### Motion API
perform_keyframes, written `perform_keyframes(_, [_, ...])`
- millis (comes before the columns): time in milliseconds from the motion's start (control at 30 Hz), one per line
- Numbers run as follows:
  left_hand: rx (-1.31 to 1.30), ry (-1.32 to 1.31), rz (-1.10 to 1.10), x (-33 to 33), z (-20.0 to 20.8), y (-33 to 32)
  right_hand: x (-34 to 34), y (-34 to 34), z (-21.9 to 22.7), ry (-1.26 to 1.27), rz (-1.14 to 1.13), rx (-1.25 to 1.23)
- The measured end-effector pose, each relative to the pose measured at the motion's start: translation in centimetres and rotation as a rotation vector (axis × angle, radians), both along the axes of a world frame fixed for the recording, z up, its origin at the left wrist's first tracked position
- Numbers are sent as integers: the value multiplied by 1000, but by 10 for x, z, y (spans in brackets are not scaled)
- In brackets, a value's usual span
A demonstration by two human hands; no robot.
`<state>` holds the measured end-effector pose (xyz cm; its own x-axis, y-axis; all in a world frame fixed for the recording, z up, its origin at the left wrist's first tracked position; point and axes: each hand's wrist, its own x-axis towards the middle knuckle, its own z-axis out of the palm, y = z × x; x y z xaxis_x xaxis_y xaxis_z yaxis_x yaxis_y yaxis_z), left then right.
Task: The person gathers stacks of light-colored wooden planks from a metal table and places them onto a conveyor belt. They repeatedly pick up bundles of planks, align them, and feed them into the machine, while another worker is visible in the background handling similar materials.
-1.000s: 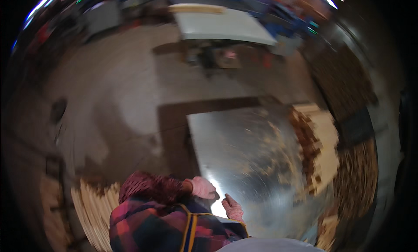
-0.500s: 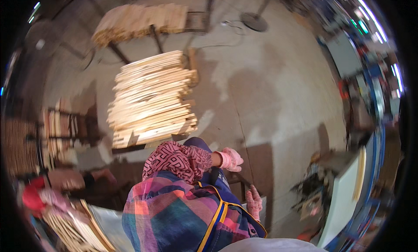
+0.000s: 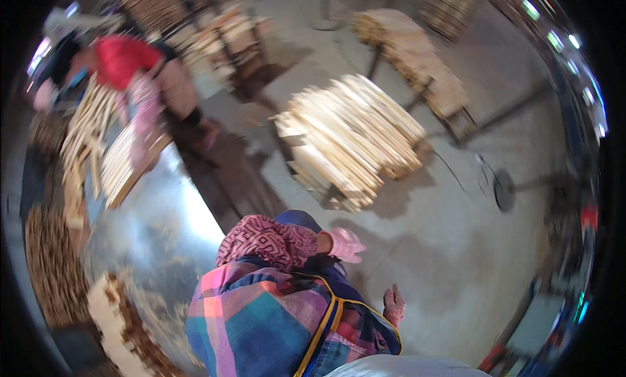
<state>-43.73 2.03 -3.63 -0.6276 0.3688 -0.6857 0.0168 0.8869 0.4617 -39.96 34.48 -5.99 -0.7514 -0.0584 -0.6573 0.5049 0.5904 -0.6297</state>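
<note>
Shifted rightward, stacked pale wooden strips [image 3: 355, 139] lie beyond the loosely open, empty fingers of pink-gloved left hand [image 3: 344, 245] and pink-gloved right hand [image 3: 394, 305] — best turn steadily.

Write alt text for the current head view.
The wearer's pink-gloved left hand and right hand, seemingly empty, hang over the floor; beyond lies a stack of pale wooden strips. At left, a co-worker in red bends over more strips at a metal table.

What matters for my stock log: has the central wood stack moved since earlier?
No: the central wood stack keeps its place against the round black stand base; the view turned.
</note>
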Motion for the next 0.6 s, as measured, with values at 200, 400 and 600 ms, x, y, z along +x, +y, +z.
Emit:
perform_keyframes(200, [-172,-92,522,-35,-41,-55,-164,-74,-92,-38,506,-166])
perform_keyframes(400, [-243,176,1011,21,-57,-138,-225,-247,-109,185,913,-314])
perform_keyframes(600, [-328,447,1594,159,19,-179,-190,-382,50,296,1399,-416])
